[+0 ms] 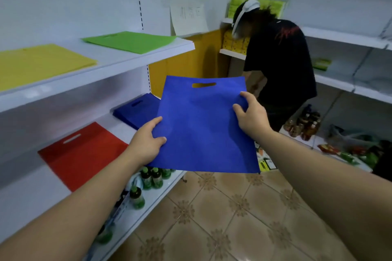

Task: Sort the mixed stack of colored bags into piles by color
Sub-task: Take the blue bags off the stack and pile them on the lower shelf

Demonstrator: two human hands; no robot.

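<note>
Both my left hand (148, 142) and right hand (251, 115) pinch the blue bag (203, 129); dropped early, it may miss the blue pile (135, 110) beyond my left.

One head-worn camera (wide-angle) faces forward and down, near the shelves (118, 63); edges perhaps warped.

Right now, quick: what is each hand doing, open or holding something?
Left hand: grips the left edge of the blue bag.
Right hand: grips the same bag's right edge.
</note>
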